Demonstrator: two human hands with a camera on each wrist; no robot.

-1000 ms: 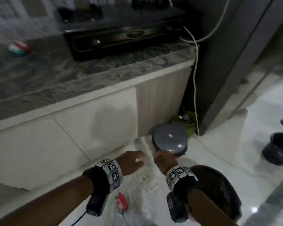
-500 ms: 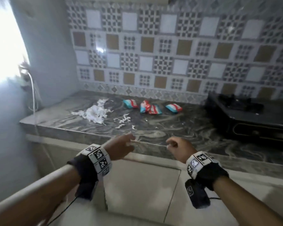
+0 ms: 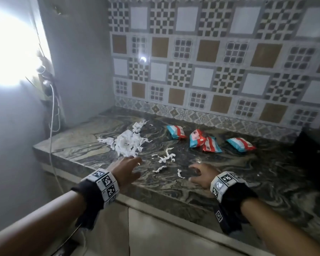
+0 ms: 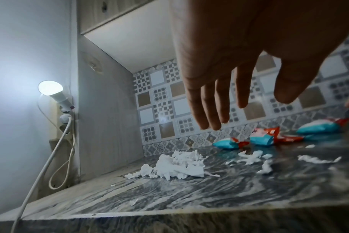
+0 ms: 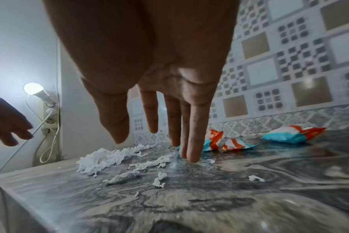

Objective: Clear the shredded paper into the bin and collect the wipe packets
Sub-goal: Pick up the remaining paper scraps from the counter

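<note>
A heap of white shredded paper (image 3: 127,143) (image 4: 177,164) (image 5: 102,157) lies on the marble counter (image 3: 248,172), with loose shreds (image 3: 164,157) (image 5: 141,167) to its right. Several red, white and teal wipe packets (image 3: 203,138) (image 4: 263,137) (image 5: 293,134) lie near the tiled wall. My left hand (image 3: 126,168) (image 4: 247,100) hovers open just short of the heap. My right hand (image 3: 199,174) (image 5: 155,138) is open over the front of the counter, fingertips down by the loose shreds. Both hands hold nothing. The bin is out of view.
A lit bulb (image 4: 50,88) sits in a wall socket at the left, with a white cable (image 3: 52,126) hanging past the counter's left end. A dark stove (image 3: 314,146) stands at the right. Cabinet fronts (image 3: 155,235) run below the counter edge.
My view swung up from the floor bin to the counter. Both hands have come forward over the counter edge toward the shreds, fingers spread.
</note>
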